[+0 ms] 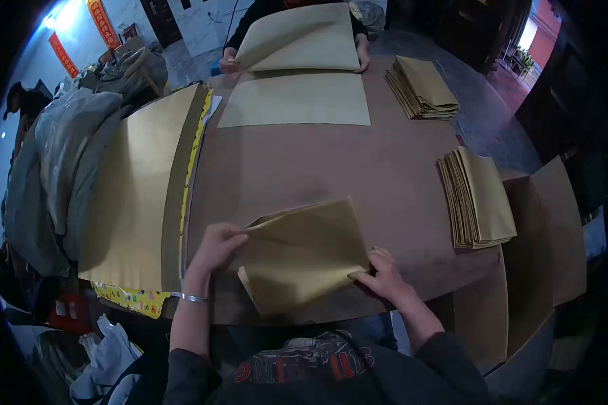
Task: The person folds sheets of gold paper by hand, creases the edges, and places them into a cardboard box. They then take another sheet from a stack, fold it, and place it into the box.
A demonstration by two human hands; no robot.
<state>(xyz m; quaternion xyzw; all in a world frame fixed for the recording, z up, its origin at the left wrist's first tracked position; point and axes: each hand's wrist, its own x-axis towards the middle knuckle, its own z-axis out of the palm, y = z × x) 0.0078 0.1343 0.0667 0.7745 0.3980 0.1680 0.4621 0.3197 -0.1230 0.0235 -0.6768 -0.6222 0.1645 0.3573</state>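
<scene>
A folded sheet of brown paper (307, 253) is held above the near edge of the table, tilted, with its layers slightly apart at the left. My left hand (217, 248) pinches its upper left corner between thumb and fingers. At the lower right edge, my right hand (384, 275) grips the same paper, thumb on the near face and fingers partly hidden behind it. To the right lies a stack of folded brown paper (490, 196). Large flat brown sheets (138, 182) are piled at the left.
Across the brown table (317, 158), a person's hands (229, 62) hold up a large pale sheet (304, 40) over another pale sheet (297, 101) lying flat. A second folded stack (425, 84) sits far right. An open cardboard box (527, 270) stands beside the right edge.
</scene>
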